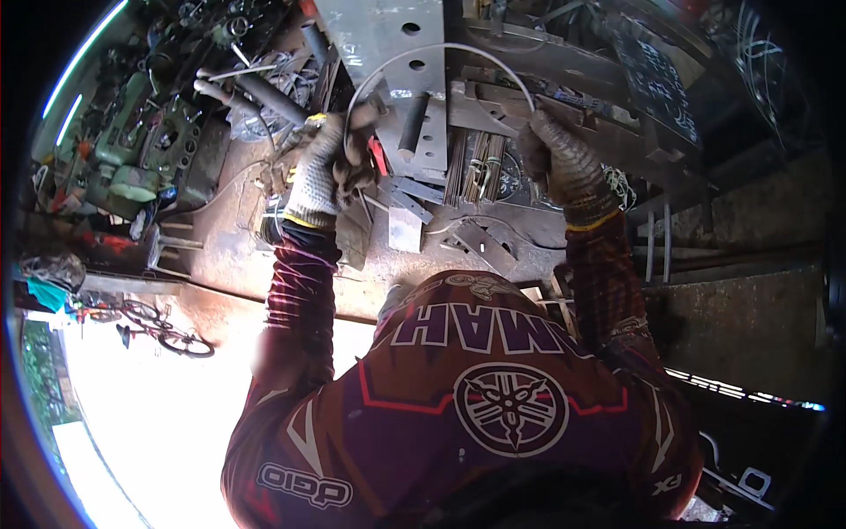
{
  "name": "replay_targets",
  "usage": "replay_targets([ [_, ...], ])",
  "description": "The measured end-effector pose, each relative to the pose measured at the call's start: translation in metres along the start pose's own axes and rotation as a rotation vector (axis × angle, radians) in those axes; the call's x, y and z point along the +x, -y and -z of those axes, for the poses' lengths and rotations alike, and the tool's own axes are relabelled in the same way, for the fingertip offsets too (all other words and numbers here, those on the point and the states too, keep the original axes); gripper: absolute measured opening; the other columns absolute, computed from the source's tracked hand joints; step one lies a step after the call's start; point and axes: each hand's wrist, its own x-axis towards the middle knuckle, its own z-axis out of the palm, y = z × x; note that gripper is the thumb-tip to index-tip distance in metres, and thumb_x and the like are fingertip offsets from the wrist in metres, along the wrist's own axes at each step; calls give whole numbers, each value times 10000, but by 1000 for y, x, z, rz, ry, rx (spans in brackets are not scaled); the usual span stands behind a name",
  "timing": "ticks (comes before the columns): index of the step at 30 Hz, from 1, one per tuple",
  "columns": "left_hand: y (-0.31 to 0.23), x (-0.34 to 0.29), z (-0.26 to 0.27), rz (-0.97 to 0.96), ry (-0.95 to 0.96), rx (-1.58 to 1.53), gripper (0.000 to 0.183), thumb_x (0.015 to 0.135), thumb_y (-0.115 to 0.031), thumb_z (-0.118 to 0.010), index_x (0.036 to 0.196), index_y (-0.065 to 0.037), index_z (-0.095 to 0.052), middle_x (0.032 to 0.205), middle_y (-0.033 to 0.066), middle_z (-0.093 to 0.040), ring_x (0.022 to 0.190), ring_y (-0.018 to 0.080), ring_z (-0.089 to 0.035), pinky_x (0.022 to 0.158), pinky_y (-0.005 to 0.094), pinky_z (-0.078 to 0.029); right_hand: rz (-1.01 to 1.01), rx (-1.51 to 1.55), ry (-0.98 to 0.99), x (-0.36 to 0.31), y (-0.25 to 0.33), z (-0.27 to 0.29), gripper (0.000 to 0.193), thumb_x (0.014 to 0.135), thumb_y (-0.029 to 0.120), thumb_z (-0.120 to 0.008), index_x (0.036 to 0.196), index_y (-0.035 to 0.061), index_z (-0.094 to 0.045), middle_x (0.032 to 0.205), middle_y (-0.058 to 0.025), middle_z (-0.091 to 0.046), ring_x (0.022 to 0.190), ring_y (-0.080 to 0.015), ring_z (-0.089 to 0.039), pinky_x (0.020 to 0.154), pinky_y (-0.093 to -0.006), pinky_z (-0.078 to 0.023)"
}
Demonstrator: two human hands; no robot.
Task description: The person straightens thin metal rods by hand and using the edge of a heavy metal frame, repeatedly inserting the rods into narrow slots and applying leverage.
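The jersey (397, 451) bears bold lettering (486, 329) (smaller words (305, 486) too) and a round emblem (511, 409).

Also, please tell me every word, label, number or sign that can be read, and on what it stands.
Wording left uncopied.
Shirt: large pale letters, readable.
Shirt: round pale emblem.
Shirt: outlined label, lower left; small letters, lower right.
Dark panel: white marks, too small to read.

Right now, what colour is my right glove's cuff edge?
The cuff edge is yellow, head view.
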Motion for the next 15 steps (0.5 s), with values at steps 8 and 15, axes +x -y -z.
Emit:
replay_targets([
  [8, -45, -25, 23, 7, 266, -150, 795, 982, -650, -408, 1433, 3, -431, 1189, 152, -582, 954, 283, -599, 905, 462, -534, 16, -20, -69, 16, 7, -68, 377, 999, 389, -574, 1149, 68, -702, 643, 55, -501, 478, -63, -371, 435, -240, -301],
  [15, -76, -57, 69, -49, -26, -126, 598, 1053, -467, -406, 1439, -11, -425, 1330, 199, -578, 1196, 323, -595, 1024, 440, -492, 3, 82, -16, 46, -14, -110, 307, 971, 345, -636, 1065, 60, -704, 669, 28, -550, 469, -68, -393, 422, -232, -289],
])
